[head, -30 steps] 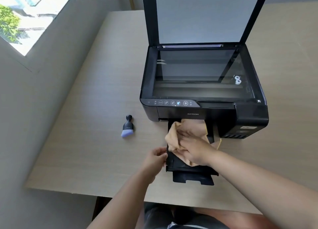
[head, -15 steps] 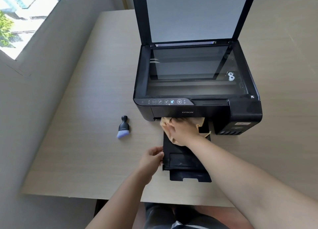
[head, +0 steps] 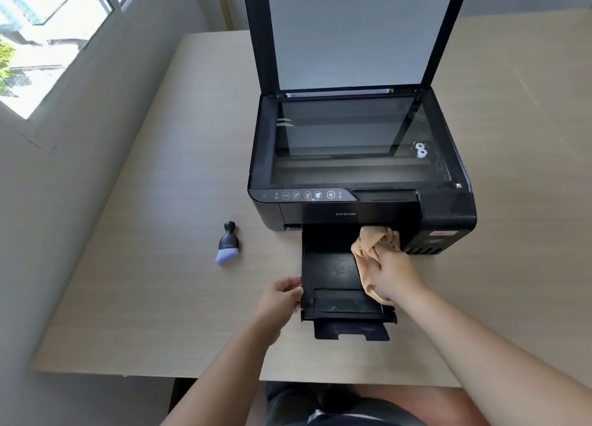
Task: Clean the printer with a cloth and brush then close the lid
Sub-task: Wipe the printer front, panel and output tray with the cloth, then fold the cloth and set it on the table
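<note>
A black printer [head: 448, 214] stands on the wooden table with its scanner lid [head: 349, 31] raised upright and the glass exposed. Its black output tray [head: 333, 265] is pulled out toward me. My right hand [head: 395, 273] presses a tan cloth [head: 368, 246] onto the tray's right side, close to the printer's front. My left hand [head: 282, 297] pinches the tray's left edge. A small brush [head: 228, 243] with a black handle and purple bristles lies on the table to the left of the printer.
The light wooden table [head: 144, 233] has its near edge in front of my lap. A wall and a bright window [head: 41, 41] run along the left side. Two small white rings [head: 420, 150] sit on the scanner glass at the right.
My right hand has slid the cloth from the tray's middle up to the printer's front, then over to the tray's right side. My left hand keeps its hold on the tray edge.
</note>
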Motion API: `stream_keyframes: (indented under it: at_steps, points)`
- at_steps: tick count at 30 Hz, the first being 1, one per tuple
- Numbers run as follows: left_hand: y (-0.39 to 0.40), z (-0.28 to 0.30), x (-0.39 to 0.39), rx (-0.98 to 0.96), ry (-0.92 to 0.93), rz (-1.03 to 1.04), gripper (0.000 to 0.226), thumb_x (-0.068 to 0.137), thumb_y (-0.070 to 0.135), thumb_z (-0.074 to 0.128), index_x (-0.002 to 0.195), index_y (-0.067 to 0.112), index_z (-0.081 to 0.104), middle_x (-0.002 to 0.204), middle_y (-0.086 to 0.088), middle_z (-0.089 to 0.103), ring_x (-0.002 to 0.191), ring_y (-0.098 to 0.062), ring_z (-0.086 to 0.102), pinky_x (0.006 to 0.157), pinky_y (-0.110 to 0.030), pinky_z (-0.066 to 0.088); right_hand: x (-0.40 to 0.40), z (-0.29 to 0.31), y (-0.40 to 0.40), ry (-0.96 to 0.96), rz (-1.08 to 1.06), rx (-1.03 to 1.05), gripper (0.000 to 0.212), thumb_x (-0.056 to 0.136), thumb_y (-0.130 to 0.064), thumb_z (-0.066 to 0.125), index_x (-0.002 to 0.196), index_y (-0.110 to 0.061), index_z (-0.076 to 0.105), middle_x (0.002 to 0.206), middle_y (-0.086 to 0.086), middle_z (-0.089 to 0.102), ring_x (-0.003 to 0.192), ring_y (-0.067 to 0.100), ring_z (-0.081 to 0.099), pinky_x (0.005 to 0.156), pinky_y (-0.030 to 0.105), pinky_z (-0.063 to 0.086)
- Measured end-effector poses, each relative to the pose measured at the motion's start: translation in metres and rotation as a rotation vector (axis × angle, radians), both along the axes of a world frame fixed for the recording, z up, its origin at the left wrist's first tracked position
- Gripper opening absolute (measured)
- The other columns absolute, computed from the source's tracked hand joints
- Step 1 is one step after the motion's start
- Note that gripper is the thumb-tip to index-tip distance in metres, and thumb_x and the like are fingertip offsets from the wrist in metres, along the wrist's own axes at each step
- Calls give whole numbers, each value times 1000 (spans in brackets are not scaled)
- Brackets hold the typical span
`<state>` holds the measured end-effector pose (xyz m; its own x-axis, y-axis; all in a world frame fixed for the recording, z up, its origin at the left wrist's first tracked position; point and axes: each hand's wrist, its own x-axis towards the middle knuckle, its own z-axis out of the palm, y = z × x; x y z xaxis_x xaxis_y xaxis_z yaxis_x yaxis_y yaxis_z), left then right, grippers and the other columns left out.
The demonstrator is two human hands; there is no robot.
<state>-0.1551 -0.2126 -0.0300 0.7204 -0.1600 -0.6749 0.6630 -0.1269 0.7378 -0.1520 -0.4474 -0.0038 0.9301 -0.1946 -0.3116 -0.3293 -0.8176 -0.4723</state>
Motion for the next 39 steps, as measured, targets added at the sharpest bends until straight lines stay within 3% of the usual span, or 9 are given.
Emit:
stream_keyframes:
  at_steps: [5, 13, 18, 23, 25, 29, 33, 37, 39]
  points:
    - [3, 1, 2, 30, -11, -20, 29, 96, -1, 42, 102, 12, 68, 91, -5, 72, 84, -21, 60, 80, -37, 46, -31, 19, -26, 83, -197, 328, 26, 94, -20, 54, 69, -28, 54, 68, -8, 56, 67, 15, 53, 54, 23, 34]
    - [-1, 18, 1, 250, -145, -81, 28, 92, 0, 46, 102, 17, 66, 98, -3, 65, 80, -15, 61, 70, -23, 46, -76, 39, -58, 135, -317, 404, 19, 92, -19, 52, 81, -17, 67, 79, 3, 69, 75, 22, 60, 65, 32, 41]
    - [-26, 57, 1, 394, -617, -113, 35, 90, 2, 53, 97, 33, 66, 100, 9, 56, 84, -5, 58, 68, -9, 45, -72, 76, -60, 31, -615, 1255, 30, 90, -7, 37, 68, -10, 58, 50, 1, 47, 52, 10, 46, 63, 30, 37]
    - [-70, 108, 3, 209, -736, -481, 29, 90, 29, 61, 116, 44, 59, 116, 21, 55, 109, -1, 53, 93, -21, 45, -55, 112, -48, 3, -428, 1510, 26, 71, -21, 50, 83, -12, 72, 82, 9, 61, 84, 24, 53, 76, 39, 44]
    - [-81, 128, 5, 103, -695, -549, 42, 87, 45, 59, 127, 49, 51, 126, 22, 51, 122, -3, 48, 103, -31, 41, -50, 130, -43, -47, -207, 1512, 35, 83, -25, 45, 65, -22, 75, 77, 6, 68, 92, 28, 56, 86, 43, 45]
    - [-86, 182, 18, -205, -638, -544, 59, 85, 47, 56, 141, 33, 43, 136, 5, 52, 123, -11, 53, 100, -28, 45, -33, 163, -39, -32, 115, 1378, 56, 82, -40, 67, 121, -1, 57, 109, 26, 61, 102, 36, 59, 87, 43, 51]
    - [-78, 230, 34, -205, -674, -673, 43, 96, 38, 45, 129, 12, 55, 113, -5, 65, 105, -18, 63, 86, -28, 49, -10, 216, -37, -93, 307, 1140, 35, 87, -33, 61, 109, -6, 65, 98, 17, 65, 88, 27, 62, 74, 34, 52]
    - [-56, 251, 51, -11, -709, -665, 59, 88, 55, 58, 112, 1, 59, 104, -28, 61, 96, -41, 61, 86, -56, 48, 9, 259, -37, -147, 415, 838, 19, 85, -30, 67, 97, -18, 74, 94, 7, 73, 88, 22, 68, 73, 31, 54]
    - [-42, 255, 55, 124, -783, -666, 49, 82, 52, 68, 97, 6, 63, 86, -22, 58, 77, -36, 56, 69, -45, 49, 15, 270, -34, -167, 473, 745, 11, 83, -24, 70, 92, -19, 75, 88, 3, 74, 81, 15, 68, 66, 25, 52]
